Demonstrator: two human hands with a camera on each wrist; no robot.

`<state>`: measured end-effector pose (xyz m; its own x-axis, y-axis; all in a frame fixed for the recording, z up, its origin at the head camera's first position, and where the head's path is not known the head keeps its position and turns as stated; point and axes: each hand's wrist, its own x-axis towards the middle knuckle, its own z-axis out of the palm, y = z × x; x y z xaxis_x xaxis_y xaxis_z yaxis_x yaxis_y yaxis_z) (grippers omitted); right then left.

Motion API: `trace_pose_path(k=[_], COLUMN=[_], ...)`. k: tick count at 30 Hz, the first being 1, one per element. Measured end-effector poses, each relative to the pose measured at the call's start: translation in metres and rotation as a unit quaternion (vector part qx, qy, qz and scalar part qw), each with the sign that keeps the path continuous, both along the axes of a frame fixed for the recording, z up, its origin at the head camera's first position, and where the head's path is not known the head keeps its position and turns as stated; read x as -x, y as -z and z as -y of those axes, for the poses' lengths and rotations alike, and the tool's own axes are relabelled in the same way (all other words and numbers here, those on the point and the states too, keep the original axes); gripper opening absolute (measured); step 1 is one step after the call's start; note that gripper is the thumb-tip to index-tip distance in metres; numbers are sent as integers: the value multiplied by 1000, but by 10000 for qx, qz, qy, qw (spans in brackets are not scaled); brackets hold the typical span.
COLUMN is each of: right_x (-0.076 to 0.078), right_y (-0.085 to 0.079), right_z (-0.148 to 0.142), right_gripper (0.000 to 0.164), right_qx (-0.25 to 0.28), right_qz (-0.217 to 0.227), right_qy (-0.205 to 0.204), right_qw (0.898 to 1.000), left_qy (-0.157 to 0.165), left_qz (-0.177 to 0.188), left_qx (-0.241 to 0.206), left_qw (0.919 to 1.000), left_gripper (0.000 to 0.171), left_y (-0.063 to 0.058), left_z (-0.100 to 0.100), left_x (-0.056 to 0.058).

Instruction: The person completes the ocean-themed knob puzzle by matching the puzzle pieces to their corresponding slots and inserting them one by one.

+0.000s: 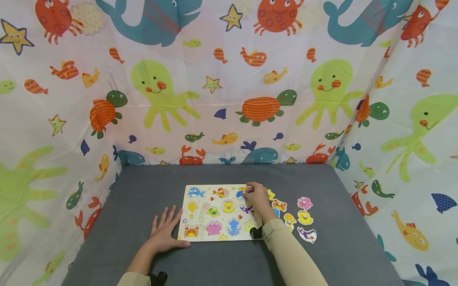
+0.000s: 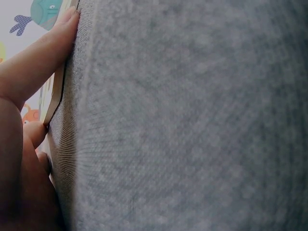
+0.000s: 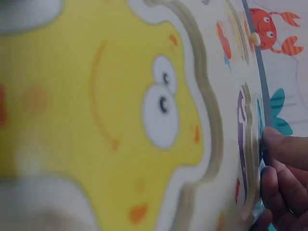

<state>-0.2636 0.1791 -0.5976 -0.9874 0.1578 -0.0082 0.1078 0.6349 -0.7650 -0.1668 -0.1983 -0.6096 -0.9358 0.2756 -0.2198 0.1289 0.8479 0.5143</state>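
A cream puzzle board (image 1: 212, 238) printed with sea animals lies on the grey table. My left hand (image 1: 162, 234) rests beside its left end with fingers spread; in the left wrist view the thumb (image 2: 41, 62) lies against the board's edge. At the board's top right corner, my right hand (image 1: 258, 200) pinches a blue puzzle piece (image 1: 239, 194) over its spot, the fingers partly covering it. The right wrist view shows the thumb (image 3: 284, 147) and curled fingers at the board's far edge. A yellow starfish picture (image 3: 125, 106) fills the near part of that view.
Right of the board lie several loose pieces: a crab (image 1: 279, 205), a seahorse (image 1: 290, 221), a pink fish (image 1: 305, 203), a round yellow piece (image 1: 305, 217) and a purple whale (image 1: 307, 234). A sea-animal curtain (image 1: 211, 103) hangs behind and along both sides of the table (image 1: 154, 178).
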Motion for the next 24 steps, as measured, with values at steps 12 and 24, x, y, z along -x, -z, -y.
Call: trace_pose_path(k=[12, 24], right_x=[-9, -23], right_y=[-31, -53], right_z=[-25, -51], right_gripper=[58, 56], right_qx=[628, 707], right_qz=[-361, -660], right_qy=[25, 114], right_qw=[9974, 9952], left_qy=[46, 38], left_qz=[-33, -154], left_qx=[10, -180], left_qw=[10000, 9997], left_gripper=[131, 130], left_y=[-2, 0], left_z=[-1, -2], left_x=[-1, -3])
